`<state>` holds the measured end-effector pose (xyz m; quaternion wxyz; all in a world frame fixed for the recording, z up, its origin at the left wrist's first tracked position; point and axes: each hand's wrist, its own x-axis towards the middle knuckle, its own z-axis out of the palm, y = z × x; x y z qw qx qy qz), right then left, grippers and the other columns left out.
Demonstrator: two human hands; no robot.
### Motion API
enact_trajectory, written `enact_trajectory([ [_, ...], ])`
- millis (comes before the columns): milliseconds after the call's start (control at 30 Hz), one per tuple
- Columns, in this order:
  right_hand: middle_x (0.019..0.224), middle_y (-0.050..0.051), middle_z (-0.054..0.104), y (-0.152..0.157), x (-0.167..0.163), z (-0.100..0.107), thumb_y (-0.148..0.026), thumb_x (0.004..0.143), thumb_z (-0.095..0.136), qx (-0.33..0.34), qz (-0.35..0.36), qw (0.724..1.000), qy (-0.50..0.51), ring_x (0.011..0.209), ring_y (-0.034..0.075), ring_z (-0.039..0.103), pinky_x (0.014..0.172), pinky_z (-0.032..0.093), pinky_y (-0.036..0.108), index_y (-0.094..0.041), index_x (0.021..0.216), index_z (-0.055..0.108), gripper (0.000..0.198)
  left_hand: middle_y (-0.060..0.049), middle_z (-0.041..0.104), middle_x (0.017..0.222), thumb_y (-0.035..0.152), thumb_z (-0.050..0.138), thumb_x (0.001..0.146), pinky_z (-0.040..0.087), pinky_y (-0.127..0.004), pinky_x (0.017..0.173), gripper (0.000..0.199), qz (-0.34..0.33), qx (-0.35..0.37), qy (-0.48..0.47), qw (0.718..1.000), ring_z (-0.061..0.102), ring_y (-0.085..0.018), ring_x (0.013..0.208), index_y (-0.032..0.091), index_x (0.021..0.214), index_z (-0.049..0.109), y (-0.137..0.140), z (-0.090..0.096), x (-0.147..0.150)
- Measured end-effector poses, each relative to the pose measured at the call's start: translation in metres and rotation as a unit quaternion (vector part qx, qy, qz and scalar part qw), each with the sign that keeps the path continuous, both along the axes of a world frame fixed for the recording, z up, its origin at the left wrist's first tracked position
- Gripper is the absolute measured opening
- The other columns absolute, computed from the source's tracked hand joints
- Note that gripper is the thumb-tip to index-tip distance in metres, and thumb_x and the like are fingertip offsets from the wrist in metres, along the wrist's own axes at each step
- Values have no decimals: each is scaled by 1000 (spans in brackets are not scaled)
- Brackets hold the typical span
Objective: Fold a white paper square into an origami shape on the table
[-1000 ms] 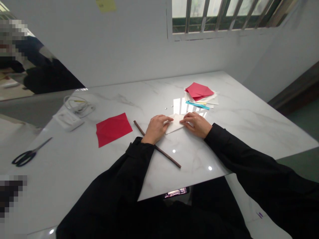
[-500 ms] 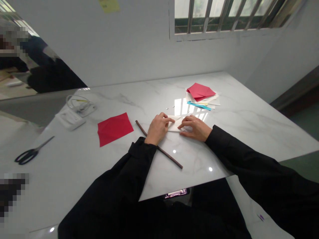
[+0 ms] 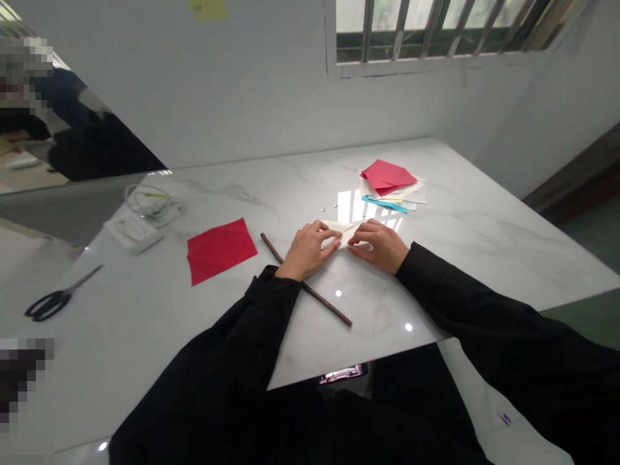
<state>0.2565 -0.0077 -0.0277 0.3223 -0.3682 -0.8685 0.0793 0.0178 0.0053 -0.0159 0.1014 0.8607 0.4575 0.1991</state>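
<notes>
A piece of cream paper point(image 3: 345, 236), apparently folded, is between my hands near the middle of the marble-patterned table point(image 3: 232, 349). My left hand point(image 3: 310, 248) grips its left part, with thumb and fingers closed at the near edge. On the right side, my right hand point(image 3: 378, 245) pinches the same paper between thumb and fingers. The hands cover much of the sheet, so its full shape is hidden. A thin brown stick point(image 3: 327, 303) lies on the table and passes beneath my left wrist. To the left rests a creased red sheet of paper point(image 3: 221, 250).
Behind my hands is a stack of coloured paper point(image 3: 387, 174), with small shiny bits nearby. Black-handled scissors point(image 3: 51, 305) and a white power strip point(image 3: 133, 231) with a coiled cable lie left. A phone point(image 3: 343, 374) shows below the table edge. A reflective panel stands back left.
My left thumb has come up to the paper's near edge, and both hands have drawn slightly closer together on it. The view has shifted a little.
</notes>
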Motion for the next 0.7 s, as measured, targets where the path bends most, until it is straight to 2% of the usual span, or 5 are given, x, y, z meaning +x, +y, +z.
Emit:
enact_trajectory([
  [133,89,5,74,0,-2,-2,-28,99,69,0,-13,1000,3,88,23,61,82,52,37,-23,91,77,12,-7,68,120,38,63,102,48,-42,104,28,-13,-4,-4,1000,62,-25,110,28,125,75,-1,3,-1],
  [200,90,5,73,0,-2,-3,-28,97,71,-9,-19,1000,8,89,23,61,83,52,37,-24,99,77,7,-7,69,121,36,65,100,47,-42,105,27,-15,-8,-8,1000,62,-25,112,27,125,72,-3,4,0],
  [333,99,5,71,1,-2,-5,-29,96,74,-22,1,1000,10,96,24,62,87,52,38,-27,119,75,23,-6,69,120,33,67,97,48,-42,104,23,-11,-10,-13,1000,62,-26,112,25,119,69,-4,5,0],
  [500,96,6,69,3,-1,-7,-23,98,71,-11,18,1000,-9,92,23,59,84,52,36,-27,99,82,12,-6,68,120,34,68,97,48,-41,104,22,-18,-5,-7,1000,61,-26,111,25,116,69,-3,4,-2],
  [700,96,8,70,-2,-2,-2,-21,97,71,-7,22,1000,-12,93,23,60,84,52,36,-21,100,83,12,-7,67,120,34,71,97,46,-40,107,24,-26,1,-3,1000,61,-26,114,22,117,69,-7,7,0],
])
